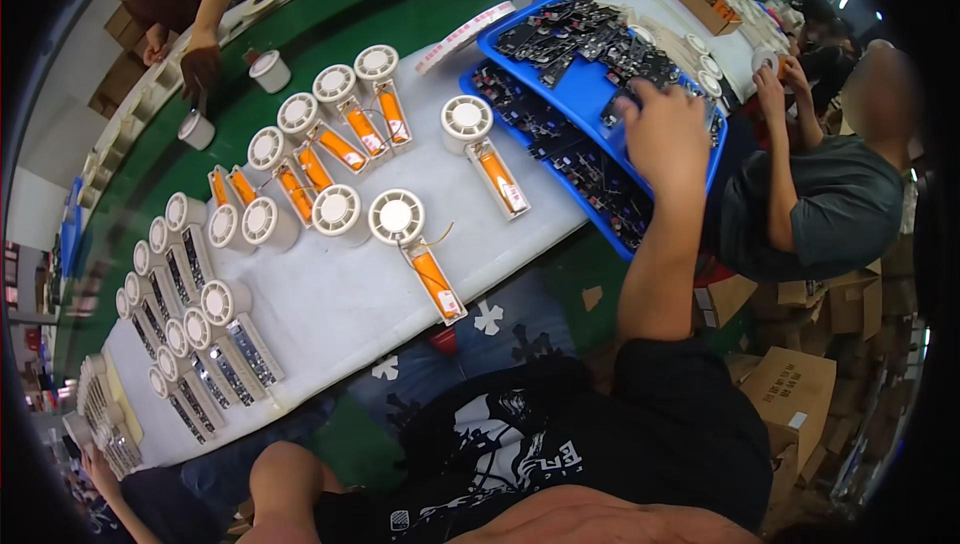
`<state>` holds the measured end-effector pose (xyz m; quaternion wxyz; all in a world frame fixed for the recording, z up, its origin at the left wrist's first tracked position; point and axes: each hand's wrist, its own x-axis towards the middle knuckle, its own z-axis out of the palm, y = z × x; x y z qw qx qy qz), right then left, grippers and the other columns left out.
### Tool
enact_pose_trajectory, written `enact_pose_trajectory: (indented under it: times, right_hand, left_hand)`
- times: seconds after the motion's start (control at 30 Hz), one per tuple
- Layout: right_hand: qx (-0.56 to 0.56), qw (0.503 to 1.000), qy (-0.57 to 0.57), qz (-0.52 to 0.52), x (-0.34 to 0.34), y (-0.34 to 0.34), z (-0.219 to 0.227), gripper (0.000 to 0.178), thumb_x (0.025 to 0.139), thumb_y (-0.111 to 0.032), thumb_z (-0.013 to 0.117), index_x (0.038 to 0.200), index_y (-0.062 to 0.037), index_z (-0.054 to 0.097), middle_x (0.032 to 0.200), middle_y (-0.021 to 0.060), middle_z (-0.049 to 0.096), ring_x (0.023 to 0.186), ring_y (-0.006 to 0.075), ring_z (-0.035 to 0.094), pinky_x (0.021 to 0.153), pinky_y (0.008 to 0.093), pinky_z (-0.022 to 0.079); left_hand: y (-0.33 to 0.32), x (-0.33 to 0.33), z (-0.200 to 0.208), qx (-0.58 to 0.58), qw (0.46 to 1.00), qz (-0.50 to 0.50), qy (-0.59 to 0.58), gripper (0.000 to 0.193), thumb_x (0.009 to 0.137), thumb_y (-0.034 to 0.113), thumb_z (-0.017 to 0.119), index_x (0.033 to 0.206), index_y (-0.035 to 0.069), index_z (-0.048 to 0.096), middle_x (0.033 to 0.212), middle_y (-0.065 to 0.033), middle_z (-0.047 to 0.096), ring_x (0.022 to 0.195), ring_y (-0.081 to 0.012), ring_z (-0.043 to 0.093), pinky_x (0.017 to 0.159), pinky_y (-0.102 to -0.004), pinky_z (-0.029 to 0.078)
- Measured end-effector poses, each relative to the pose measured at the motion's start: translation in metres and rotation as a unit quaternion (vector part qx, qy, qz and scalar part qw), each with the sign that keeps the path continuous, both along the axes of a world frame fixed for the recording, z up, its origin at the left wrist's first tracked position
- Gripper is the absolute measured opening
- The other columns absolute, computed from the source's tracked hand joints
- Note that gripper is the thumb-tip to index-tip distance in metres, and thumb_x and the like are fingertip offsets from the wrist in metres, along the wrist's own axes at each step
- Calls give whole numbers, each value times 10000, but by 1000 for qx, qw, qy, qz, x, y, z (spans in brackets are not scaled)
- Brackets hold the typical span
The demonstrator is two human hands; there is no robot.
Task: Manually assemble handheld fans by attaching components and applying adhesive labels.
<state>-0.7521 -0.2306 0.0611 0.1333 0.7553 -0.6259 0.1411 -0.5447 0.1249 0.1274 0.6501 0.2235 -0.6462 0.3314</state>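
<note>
While the right hand point(668, 132) bends its fingers over black circuit boards point(575, 32) in the upper blue plastic tray point(574, 94), I cannot tell whether it grips one; the left hand is out of view.

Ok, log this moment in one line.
Right hand: at circuit boards in upper blue tray; left hand: not in view; table: white housings.

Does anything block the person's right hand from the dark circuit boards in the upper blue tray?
Nothing visible does: the right hand is over the uncovered upper blue tray, its fingers close to the dark circuit boards. Whether they touch is unclear.
</note>
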Motion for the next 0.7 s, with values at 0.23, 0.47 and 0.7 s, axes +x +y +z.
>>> enact_pose_trajectory:
  times: [0.23, 0.47, 0.7]
  right_hand:
    - [-12, 1000, 4, 19, -17, -13, -24, 328, 904, -290, 683, 1162, -91, 727, 1129, 201, 687, 1061, 381, 626, 912, 472, 513]
    - [-53, 977, -199, -60, -37, 0, 0, 352, 897, -257, 727, 1112, 21, 725, 1028, 210, 735, 902, 278, 726, 787, 341, 553]
    - [-108, 838, -506, 171, -37, 27, 2, 224, 905, -86, 732, 1084, 49, 728, 920, 75, 740, 801, 104, 660, 712, 223, 501]
  left_hand:
    - [3, 8, -14, 63, 992, -51, 94, 420, 980, 265, 578, 1340, 95, 444, 1115, 7, 484, 985, -181, 443, 854, -366, 375]
    - [-39, 25, -105, 373, 865, -19, 336, 534, 788, 37, 818, 1245, 13, 542, 809, -32, 612, 732, -144, 539, 713, -292, 453]
    - [-76, 17, -123, 459, 880, 97, 72, 499, 668, -67, 852, 1120, -3, 651, 811, -88, 643, 702, -213, 591, 639, -317, 479]
